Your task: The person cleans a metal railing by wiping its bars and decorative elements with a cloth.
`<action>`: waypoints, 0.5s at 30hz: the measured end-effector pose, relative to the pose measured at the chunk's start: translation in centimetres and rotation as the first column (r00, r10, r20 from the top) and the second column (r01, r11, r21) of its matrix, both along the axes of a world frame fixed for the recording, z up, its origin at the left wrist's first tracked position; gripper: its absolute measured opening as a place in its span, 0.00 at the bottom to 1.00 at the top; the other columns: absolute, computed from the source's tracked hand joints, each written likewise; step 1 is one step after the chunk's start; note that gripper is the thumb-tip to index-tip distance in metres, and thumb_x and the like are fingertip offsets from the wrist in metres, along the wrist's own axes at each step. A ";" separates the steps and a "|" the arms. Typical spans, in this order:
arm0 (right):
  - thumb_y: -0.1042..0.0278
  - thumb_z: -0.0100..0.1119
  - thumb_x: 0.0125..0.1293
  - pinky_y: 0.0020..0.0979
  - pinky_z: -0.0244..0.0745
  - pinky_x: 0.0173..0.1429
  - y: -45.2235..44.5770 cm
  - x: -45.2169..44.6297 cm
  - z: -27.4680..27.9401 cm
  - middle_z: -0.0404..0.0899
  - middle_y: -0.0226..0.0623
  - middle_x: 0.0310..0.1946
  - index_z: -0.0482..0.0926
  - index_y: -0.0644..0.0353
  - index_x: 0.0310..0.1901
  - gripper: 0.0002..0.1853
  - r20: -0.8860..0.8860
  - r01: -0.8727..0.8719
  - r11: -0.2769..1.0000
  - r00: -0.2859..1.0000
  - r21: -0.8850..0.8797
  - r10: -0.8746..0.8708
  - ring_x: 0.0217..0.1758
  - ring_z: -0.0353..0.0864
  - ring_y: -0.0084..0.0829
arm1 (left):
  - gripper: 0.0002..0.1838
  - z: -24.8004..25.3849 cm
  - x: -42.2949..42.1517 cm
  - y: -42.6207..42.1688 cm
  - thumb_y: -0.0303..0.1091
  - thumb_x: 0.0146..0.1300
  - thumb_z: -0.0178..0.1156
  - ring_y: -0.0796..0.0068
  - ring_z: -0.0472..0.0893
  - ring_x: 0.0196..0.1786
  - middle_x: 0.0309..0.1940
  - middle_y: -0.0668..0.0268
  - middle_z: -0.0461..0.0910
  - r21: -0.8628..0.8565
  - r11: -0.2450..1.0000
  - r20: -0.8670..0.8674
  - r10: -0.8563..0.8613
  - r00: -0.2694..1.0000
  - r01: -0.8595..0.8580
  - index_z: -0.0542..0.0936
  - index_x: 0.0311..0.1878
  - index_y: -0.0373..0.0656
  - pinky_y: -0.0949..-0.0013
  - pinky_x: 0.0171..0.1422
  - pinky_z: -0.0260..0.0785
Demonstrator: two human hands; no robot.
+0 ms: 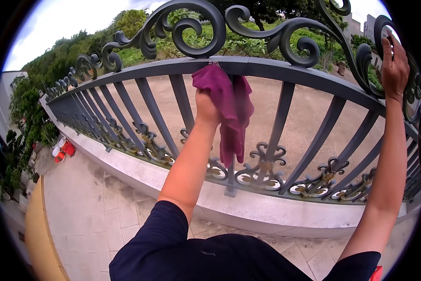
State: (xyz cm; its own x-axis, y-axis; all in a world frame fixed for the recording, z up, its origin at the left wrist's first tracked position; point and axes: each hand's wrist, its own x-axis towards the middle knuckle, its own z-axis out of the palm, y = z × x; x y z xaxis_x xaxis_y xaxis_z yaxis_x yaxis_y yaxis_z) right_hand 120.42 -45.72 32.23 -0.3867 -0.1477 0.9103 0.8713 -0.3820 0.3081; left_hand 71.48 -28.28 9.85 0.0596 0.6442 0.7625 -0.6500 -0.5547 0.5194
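Observation:
A damp-looking purple cloth [231, 105] is bunched in my left hand [207, 107], which presses it against the dark grey top rail [262, 66] of a metal fence. The cloth's loose end hangs down in front of the upright bars, and it partly hides my fingers. Off to the right and higher up, my right hand [395, 70] grips the edge of an iron scroll [380, 30] above the rail. No cloth shows in that hand.
Curled ironwork [198, 28] rises above the rail, with ornaments [262, 166] between the lower bars. The fence stands on a low pale ledge [140, 175]. Red and white buckets [63, 149] sit at the far left on the paving [84, 210]. Concrete ground [262, 110] lies beyond.

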 end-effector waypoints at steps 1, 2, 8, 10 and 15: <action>0.37 0.46 0.81 0.36 0.82 0.61 -0.1 -0.2 0.1 0.86 0.33 0.59 0.81 0.40 0.67 0.26 -0.001 0.007 1.000 1.000 -0.005 -0.007 0.58 0.88 0.38 | 0.11 -0.1 0.2 0.1 0.29 0.73 0.56 0.69 0.83 0.51 0.49 0.64 0.82 -0.020 0.999 0.021 0.033 0.999 -0.033 0.80 0.55 0.40 0.64 0.59 0.76; 0.37 0.46 0.81 0.36 0.82 0.60 -0.5 -0.5 0.2 0.86 0.35 0.59 0.81 0.41 0.67 0.26 0.005 0.029 0.999 1.000 -0.033 -0.029 0.57 0.88 0.38 | 0.12 -0.3 0.5 0.1 0.26 0.72 0.56 0.69 0.82 0.51 0.49 0.64 0.82 -0.042 0.997 0.041 0.067 0.997 -0.066 0.80 0.56 0.39 0.64 0.59 0.75; 0.46 0.49 0.83 0.39 0.77 0.62 -0.7 -2.3 0.0 0.85 0.40 0.58 0.82 0.51 0.65 0.23 -0.059 -0.025 0.998 0.998 -0.062 0.022 0.57 0.85 0.43 | 0.15 0.2 2.4 1.5 0.40 0.77 0.55 0.71 0.83 0.48 0.47 0.65 0.82 -0.120 0.978 0.070 0.179 0.981 -0.169 0.80 0.56 0.40 0.66 0.55 0.77; 0.47 0.48 0.83 0.39 0.75 0.64 -0.8 -3.5 -0.2 0.85 0.39 0.58 0.82 0.51 0.65 0.23 -0.101 -0.045 0.997 0.994 -0.063 0.039 0.59 0.83 0.43 | 0.16 2.9 1.9 -0.9 0.44 0.78 0.58 0.73 0.83 0.47 0.45 0.67 0.83 -0.237 0.959 0.148 -0.120 0.982 0.153 0.81 0.55 0.41 0.67 0.54 0.78; 0.48 0.48 0.84 0.38 0.73 0.67 -0.8 -2.1 0.0 0.84 0.41 0.60 0.81 0.52 0.66 0.23 -0.097 -0.050 0.993 0.995 -0.109 0.039 0.63 0.81 0.43 | 0.18 2.4 1.9 -0.2 0.44 0.79 0.58 0.74 0.84 0.49 0.49 0.67 0.83 -0.177 0.955 0.149 -0.212 0.966 0.237 0.77 0.62 0.43 0.67 0.56 0.79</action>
